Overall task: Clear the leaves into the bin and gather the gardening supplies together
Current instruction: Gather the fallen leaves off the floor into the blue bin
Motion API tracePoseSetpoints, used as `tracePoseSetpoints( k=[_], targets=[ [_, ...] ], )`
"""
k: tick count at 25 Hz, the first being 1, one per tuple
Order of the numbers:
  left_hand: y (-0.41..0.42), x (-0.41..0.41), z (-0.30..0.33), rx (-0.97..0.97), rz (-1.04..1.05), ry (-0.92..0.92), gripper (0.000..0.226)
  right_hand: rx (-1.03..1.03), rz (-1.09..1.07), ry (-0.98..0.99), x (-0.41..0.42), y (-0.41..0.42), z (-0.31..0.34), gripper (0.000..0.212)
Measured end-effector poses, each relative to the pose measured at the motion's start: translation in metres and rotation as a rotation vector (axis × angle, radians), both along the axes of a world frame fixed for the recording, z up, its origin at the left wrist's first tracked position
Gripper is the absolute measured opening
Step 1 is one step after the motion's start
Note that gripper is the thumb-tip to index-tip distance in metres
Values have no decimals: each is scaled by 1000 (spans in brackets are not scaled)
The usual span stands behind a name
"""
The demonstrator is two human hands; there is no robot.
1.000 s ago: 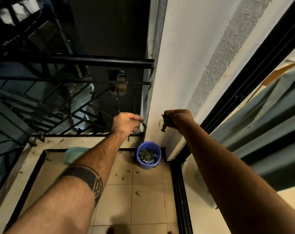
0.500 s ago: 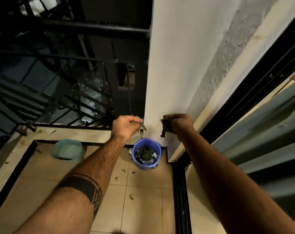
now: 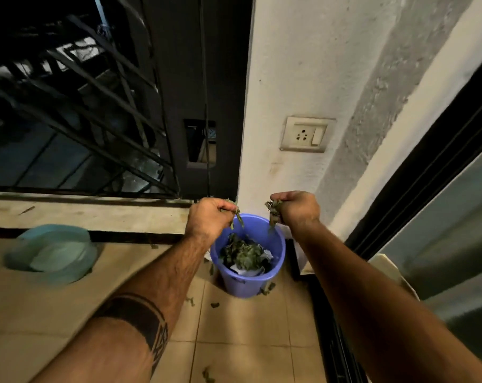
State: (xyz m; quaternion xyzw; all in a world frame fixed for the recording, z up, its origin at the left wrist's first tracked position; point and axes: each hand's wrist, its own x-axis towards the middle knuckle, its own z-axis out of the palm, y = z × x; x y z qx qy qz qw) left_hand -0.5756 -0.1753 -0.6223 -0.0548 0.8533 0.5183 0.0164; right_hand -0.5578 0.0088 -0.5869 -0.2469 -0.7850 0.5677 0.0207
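Leaves fill both of my fists: my left hand (image 3: 209,217) grips one clump of leaves (image 3: 237,215), my right hand (image 3: 298,208) grips a second clump (image 3: 273,214). Directly below and between the two hands stands one blue bin (image 3: 248,283), already holding a pile of greenery (image 3: 242,254) and some paper. I count a few loose leaves (image 3: 215,304) on the floor tiles (image 3: 234,322) beneath my wrists. One teal basin (image 3: 52,252) sits well left of my left hand. One wall socket (image 3: 306,134) is above my right hand.
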Motion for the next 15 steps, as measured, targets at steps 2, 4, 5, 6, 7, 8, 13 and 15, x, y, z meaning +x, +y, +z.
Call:
tracePoseSetpoints(
  k=[2, 4, 5, 6, 7, 8, 13, 15],
  targets=[
    [3, -11, -45, -34, -29, 59, 20, 90, -6, 39, -11, -1, -49, 31],
    [10, -21, -90, -71, -75, 119, 21, 201, -2, 64, -17, -2, -95, 34],
    [14, -24, -109, -93, -91, 145, 22, 227, 11, 84, -19, -3, -114, 35],
    [18, -26, -125, -104, -96, 166, 22, 233, 23, 111, -21, -5, -129, 35],
    [23, -27, -139, -94, -91, 187, 22, 241, 27, 141, -22, -6, -140, 34],
    [27, -29, -149, -76, -84, 215, 23, 252, 27, 171, -25, -7, -148, 34],
    [39, -36, -172, -280, -391, -31, 54, 258, 263, 60, -23, -11, -170, 52],
    [35, -43, -170, -388, -439, -43, 60, 362, 293, 9, -26, -5, -174, 59]
  ],
)
